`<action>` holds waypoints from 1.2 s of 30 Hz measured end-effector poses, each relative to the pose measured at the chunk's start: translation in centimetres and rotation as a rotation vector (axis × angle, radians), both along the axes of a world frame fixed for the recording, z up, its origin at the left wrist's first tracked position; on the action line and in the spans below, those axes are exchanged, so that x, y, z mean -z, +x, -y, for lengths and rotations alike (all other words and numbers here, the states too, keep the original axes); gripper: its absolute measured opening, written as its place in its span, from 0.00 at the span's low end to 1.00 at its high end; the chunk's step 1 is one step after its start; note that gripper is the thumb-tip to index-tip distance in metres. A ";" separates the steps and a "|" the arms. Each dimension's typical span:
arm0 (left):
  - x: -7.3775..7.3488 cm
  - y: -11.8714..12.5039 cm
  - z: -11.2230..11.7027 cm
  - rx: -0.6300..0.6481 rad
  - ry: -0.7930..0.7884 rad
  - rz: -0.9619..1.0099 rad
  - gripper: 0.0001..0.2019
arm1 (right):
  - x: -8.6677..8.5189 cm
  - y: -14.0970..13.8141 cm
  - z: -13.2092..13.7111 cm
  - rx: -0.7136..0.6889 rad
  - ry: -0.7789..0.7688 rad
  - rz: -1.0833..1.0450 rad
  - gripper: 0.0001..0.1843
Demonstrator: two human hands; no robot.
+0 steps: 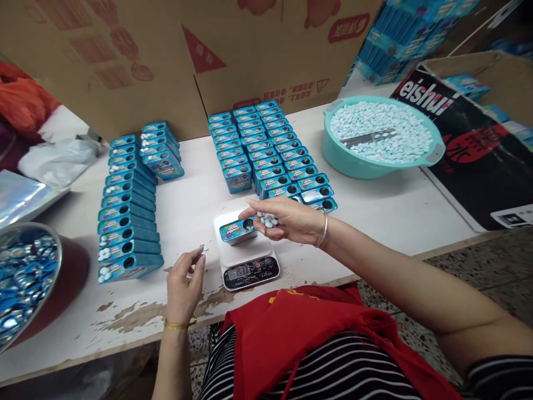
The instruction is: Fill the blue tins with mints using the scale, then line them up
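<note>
My right hand (pixel 287 219) is cupped around a small heap of pale blue candies (pixel 268 220), its forefinger reaching to the hole of a blue tin (pixel 237 229). That tin lies on a small white digital scale (pixel 246 259) near the table's front edge. My left hand (pixel 185 283) hovers left of the scale, thumb and fingers pinched on a single pale candy (pixel 202 248). Both wrists wear thin bracelets.
Rows of blue tins stand at left (pixel 127 222), back left (pixel 162 149) and centre (pixel 266 150). A teal basin (pixel 345 161) of candies with a metal scoop sits back right. A metal bowl (pixel 25 278) of round blue lids is at far left. Cardboard boxes (pixel 166 55) line the back.
</note>
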State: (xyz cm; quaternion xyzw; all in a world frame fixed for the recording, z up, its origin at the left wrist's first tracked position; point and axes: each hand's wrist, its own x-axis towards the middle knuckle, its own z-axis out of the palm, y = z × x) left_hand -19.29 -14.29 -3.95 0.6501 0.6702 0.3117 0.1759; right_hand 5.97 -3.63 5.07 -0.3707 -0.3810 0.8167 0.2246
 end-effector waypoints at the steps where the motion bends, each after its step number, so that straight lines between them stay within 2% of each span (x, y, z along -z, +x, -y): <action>1: 0.0 0.0 0.0 -0.001 -0.003 0.003 0.13 | -0.1 0.1 0.1 -0.003 -0.009 0.004 0.16; 5: -0.1 0.0 0.0 -0.001 -0.009 0.017 0.13 | -0.1 0.1 0.2 -0.028 0.041 0.050 0.10; 10: 0.2 -0.1 0.2 -0.002 0.000 0.007 0.13 | 0.5 -0.3 0.0 -0.028 0.089 0.120 0.11; 13: 0.2 -0.2 0.3 -0.016 -0.002 0.006 0.13 | 0.1 -0.2 0.1 -0.013 0.125 0.104 0.10; 17: 0.0 -0.3 0.4 -0.037 0.006 -0.003 0.13 | -0.6 1.5 1.5 0.018 0.125 -0.008 0.12; 19: -0.2 -0.3 0.3 -0.048 0.012 -0.008 0.13 | -0.2 2.7 2.7 0.005 0.093 -0.040 0.13; 21: -0.5 -0.2 0.2 -0.047 0.018 -0.010 0.13 | 1.1 3.9 4.2 -0.008 0.031 -0.041 0.14; 23: -0.8 -0.1 0.0 -0.034 0.028 -0.013 0.13 | 3.2 5.0 5.7 0.021 -0.051 -0.011 0.14; 27: -1.9 0.4 -0.7 0.006 0.068 -0.031 0.13 | 7.8 6.5 8.2 0.170 -0.186 0.050 0.16; 29: -2.5 0.8 -1.0 0.040 0.101 -0.042 0.12 | 9.4 6.9 8.9 0.217 -0.227 0.051 0.17; 32: -3.4 1.5 -1.8 0.087 0.161 -0.051 0.10 | 10.9 7.1 9.5 0.247 -0.269 0.044 0.19; 36: -4.4 2.6 -2.9 0.173 0.223 -0.062 0.12 | 11.8 6.8 9.8 0.261 -0.289 0.016 0.20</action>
